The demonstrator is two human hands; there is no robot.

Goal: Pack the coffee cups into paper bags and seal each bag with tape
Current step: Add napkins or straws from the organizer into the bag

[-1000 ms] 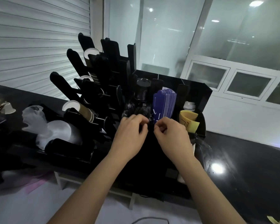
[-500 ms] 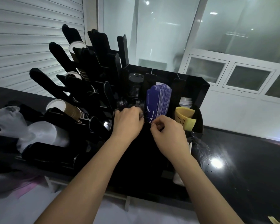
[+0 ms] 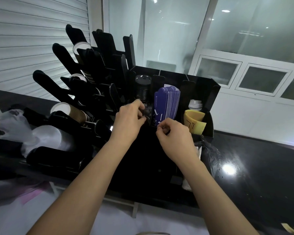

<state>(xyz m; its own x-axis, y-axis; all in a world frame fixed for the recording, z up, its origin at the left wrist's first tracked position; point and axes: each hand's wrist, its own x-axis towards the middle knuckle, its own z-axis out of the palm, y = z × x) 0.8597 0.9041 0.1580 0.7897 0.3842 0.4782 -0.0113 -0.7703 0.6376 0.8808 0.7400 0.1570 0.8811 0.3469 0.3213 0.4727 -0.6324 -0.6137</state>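
Plainly, no writing can be read. The purple card stack (image 3: 166,102) shows only white dashes, and the yellow sleeves (image 3: 194,121) only dark angular lines. Both stand in compartments of the black organiser (image 3: 209,92) on the dark worktop (image 3: 253,158), to the right of a column of black lids (image 3: 143,89).

The left hand (image 3: 130,123) pinches a crinkled film (image 3: 148,112) just below the lids. The right hand (image 3: 176,139) has its fingers curled, thumb against forefinger. I cannot tell whether anything is between them.

The brown coffee cups (image 3: 75,114) lie nested on their sides in the rack at the left, well apart from both hands.

A second ago the hands nearly met at the film. Now they are apart, and the right hand sits lower, in front of the purple stack.
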